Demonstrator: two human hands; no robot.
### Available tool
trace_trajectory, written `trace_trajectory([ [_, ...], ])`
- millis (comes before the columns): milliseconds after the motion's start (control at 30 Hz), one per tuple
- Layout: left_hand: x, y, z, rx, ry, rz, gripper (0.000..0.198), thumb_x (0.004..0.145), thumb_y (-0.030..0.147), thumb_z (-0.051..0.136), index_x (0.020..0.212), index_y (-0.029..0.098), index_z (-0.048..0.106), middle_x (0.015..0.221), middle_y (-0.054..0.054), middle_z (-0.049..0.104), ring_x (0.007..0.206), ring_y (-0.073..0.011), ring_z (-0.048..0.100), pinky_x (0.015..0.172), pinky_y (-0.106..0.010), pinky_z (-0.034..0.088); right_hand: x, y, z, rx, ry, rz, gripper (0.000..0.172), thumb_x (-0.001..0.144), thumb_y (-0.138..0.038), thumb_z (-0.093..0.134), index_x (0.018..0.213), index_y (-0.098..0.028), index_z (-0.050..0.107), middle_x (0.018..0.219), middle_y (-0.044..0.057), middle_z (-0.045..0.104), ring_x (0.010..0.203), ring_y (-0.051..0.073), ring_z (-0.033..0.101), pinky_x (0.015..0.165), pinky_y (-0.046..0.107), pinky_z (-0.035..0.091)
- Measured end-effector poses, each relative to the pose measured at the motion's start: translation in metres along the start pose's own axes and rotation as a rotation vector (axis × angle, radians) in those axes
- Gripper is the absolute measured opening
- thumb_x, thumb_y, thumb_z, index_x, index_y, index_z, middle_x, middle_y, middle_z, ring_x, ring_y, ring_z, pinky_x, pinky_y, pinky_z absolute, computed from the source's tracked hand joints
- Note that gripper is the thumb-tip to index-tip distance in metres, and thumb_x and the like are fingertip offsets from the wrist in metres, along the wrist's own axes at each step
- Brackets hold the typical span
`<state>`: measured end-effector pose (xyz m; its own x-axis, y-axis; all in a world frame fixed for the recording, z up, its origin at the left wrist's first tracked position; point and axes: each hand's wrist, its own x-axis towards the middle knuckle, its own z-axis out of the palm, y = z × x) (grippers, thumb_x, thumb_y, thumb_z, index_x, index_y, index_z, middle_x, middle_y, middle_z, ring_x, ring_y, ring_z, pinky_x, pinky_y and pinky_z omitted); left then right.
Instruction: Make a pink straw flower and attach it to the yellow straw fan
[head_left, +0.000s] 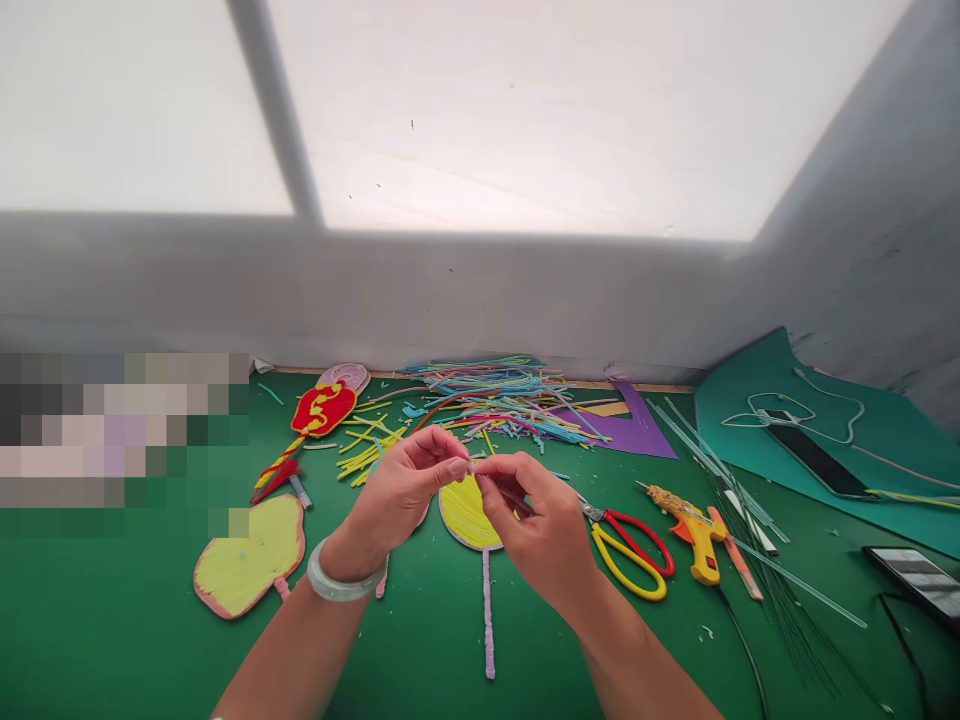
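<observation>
My left hand (409, 485) and my right hand (536, 520) meet above the green table (127, 620), fingertips pinched together on a small pink strip end (472, 466). The left wrist wears a pale bangle (341, 583). Just under the hands lies a yellow leaf-shaped piece (463, 515) with a pink rim and a long pink stem (489, 625). A second yellow leaf piece (247, 555) lies to the left.
A heap of coloured strips (487, 395) lies at the back. Red-and-yellow scissors (630, 550), a yellow glue gun (694, 530) and clear glue sticks (720, 470) sit to the right. A red ornament (319, 412), purple sheet (637, 425) and two phones (814, 455) (919, 580) are also here.
</observation>
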<state>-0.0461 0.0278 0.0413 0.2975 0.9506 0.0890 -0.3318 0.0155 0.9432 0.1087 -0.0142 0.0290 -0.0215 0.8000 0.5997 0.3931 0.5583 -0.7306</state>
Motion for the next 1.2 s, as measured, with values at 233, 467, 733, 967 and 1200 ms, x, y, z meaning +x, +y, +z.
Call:
trace_trajectory([
  [233, 0.001, -0.005, 0.0, -0.004, -0.03, 0.076, 0.032, 0.067, 0.038, 0.085, 0.064, 0.016, 0.061, 0.07, 0.001, 0.058, 0.065, -0.0099, 0.05, 0.063, -0.023, 0.041, -0.002, 0.0, 0.003, -0.018, -0.009, -0.044, 0.009, 0.09, -0.021, 0.053, 0.091, -0.022, 0.063, 0.075, 0.0, 0.066, 0.059, 0.01, 0.057, 0.054, 0.022, 0.048],
  [467, -0.001, -0.008, 0.004, 0.009, 0.034, 0.08, 0.035, 0.067, 0.042, 0.084, 0.065, 0.016, 0.06, 0.071, 0.001, 0.057, 0.067, -0.0111, 0.05, 0.066, -0.025, 0.041, -0.002, 0.001, 0.005, -0.059, 0.018, -0.05, 0.01, 0.09, -0.021, 0.053, 0.091, -0.022, 0.063, 0.075, 0.0, 0.066, 0.059, 0.011, 0.058, 0.055, 0.023, 0.048],
  [733, -0.003, -0.008, 0.007, 0.024, 0.068, 0.075, 0.029, 0.068, 0.04, 0.084, 0.082, 0.017, 0.071, 0.078, -0.001, 0.066, 0.074, -0.0122, 0.056, 0.072, -0.024, 0.044, 0.0, 0.003, 0.002, -0.095, 0.076, -0.032, 0.008, 0.091, -0.022, 0.055, 0.089, -0.02, 0.063, 0.073, -0.001, 0.065, 0.056, 0.009, 0.054, 0.053, 0.021, 0.045],
  [967, -0.001, -0.01, 0.005, -0.054, 0.09, 0.057, 0.03, 0.063, 0.037, 0.088, 0.074, 0.016, 0.07, 0.072, 0.001, 0.064, 0.069, -0.0096, 0.054, 0.068, -0.021, 0.043, -0.001, 0.003, 0.004, -0.115, 0.069, -0.102, 0.007, 0.091, -0.019, 0.055, 0.092, -0.019, 0.063, 0.072, -0.002, 0.064, 0.055, 0.008, 0.053, 0.053, 0.02, 0.044],
  [1200, 0.0, -0.013, 0.006, -0.074, 0.059, 0.015, 0.033, 0.066, 0.041, 0.085, 0.07, 0.015, 0.065, 0.069, 0.001, 0.062, 0.068, -0.0104, 0.053, 0.07, -0.024, 0.044, -0.002, 0.008, 0.006, -0.135, 0.086, -0.153, 0.007, 0.092, -0.018, 0.056, 0.095, -0.02, 0.062, 0.076, -0.001, 0.066, 0.058, 0.008, 0.056, 0.054, 0.02, 0.047],
])
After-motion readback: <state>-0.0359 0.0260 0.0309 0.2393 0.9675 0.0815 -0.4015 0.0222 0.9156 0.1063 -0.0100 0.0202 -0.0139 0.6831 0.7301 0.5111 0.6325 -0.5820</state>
